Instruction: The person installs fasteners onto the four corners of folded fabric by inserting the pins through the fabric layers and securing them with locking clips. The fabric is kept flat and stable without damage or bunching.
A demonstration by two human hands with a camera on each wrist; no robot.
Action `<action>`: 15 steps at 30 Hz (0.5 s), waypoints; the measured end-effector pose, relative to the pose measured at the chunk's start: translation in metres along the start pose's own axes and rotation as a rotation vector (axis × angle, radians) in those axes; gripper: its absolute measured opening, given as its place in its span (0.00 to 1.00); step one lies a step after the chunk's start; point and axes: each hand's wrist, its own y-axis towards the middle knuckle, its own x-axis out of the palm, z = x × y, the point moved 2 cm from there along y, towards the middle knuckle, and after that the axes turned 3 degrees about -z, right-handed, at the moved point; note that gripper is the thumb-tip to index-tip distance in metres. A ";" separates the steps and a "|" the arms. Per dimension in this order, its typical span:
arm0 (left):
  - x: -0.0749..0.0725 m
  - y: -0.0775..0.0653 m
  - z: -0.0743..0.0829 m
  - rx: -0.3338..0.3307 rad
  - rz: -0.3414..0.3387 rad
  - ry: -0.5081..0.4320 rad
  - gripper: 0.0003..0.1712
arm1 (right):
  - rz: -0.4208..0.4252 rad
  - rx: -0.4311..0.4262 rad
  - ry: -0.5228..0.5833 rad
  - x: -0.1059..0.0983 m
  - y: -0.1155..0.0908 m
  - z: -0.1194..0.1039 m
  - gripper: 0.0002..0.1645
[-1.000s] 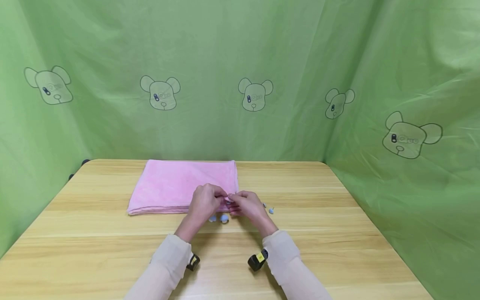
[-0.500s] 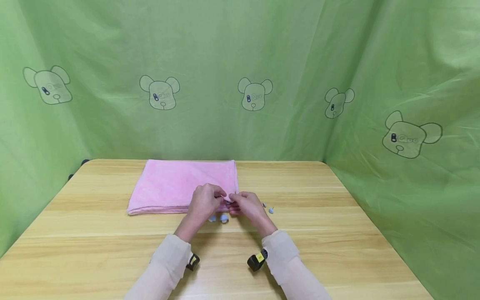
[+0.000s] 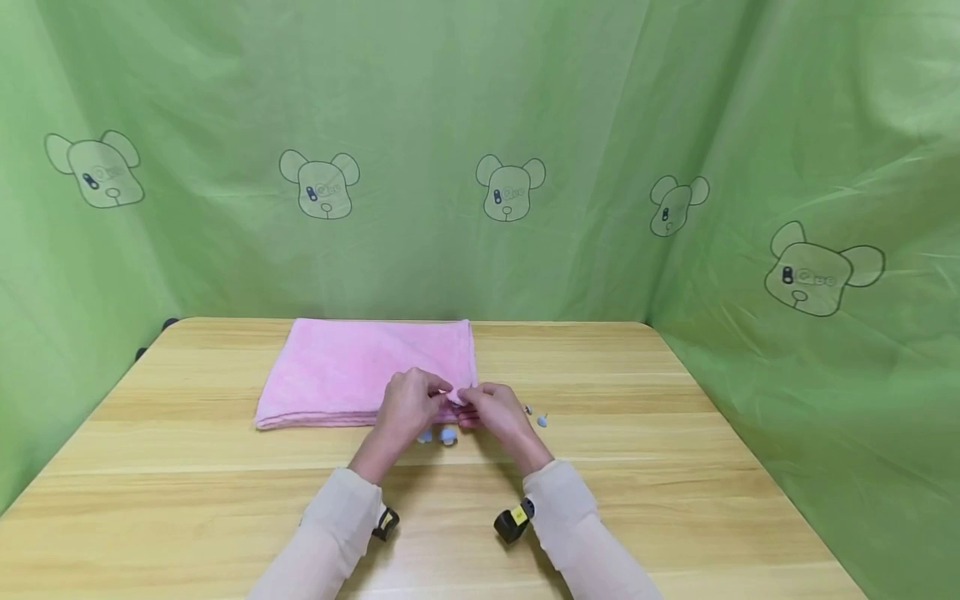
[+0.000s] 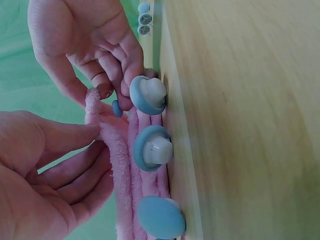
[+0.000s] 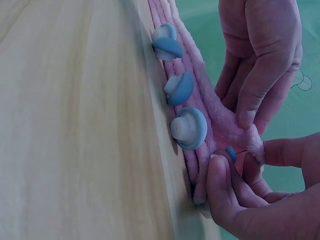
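A folded pink fleece blanket [image 3: 360,367] lies at the back of the table, its front right corner lifted between both hands. My left hand [image 3: 408,407] pinches the top layer's edge between thumb and fingers. Beside it, my right hand [image 3: 497,412] pinches the same edge close to the corner. Inside the lifted fold, a small blue-headed pin [image 5: 230,153] points its thin needle into the fleece, its head right at the right fingertips. Several mushroom-shaped blanket fasteners, including a blue-and-white one [image 5: 189,128], sit along the blanket's front edge; the left hand partly hides them in the head view.
Right of the hands, small blue pin pieces [image 3: 542,421] lie on the wooden table [image 3: 637,492]; the left wrist view shows several of these pin caps [image 4: 144,19] in a row. A green curtain [image 3: 420,100] with bear-head outlines surrounds the table.
Both hands keep their places at the blanket corner. The right fingers and the pinched bit of fleece shift very slightly; the blanket and fasteners stay put.
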 end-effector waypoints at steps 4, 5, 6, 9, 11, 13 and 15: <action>0.001 0.000 0.000 -0.011 -0.017 -0.003 0.08 | -0.006 -0.001 0.002 0.000 0.001 0.001 0.11; 0.001 0.000 -0.001 -0.012 -0.019 -0.002 0.08 | -0.009 -0.001 0.002 0.000 0.002 0.001 0.11; 0.001 0.000 -0.001 -0.013 -0.022 -0.003 0.08 | -0.014 -0.005 0.002 0.000 0.002 0.002 0.11; 0.001 0.000 0.000 -0.010 -0.022 -0.002 0.08 | -0.022 -0.011 0.008 0.000 0.003 0.003 0.12; 0.001 -0.001 0.000 -0.006 -0.021 -0.004 0.08 | -0.023 -0.009 0.010 0.000 0.003 0.004 0.11; 0.001 0.000 0.000 0.001 -0.021 -0.003 0.09 | -0.020 -0.007 0.007 0.000 0.002 0.004 0.11; 0.001 0.000 0.000 0.009 -0.019 -0.002 0.09 | -0.017 -0.007 0.000 0.000 0.002 0.003 0.10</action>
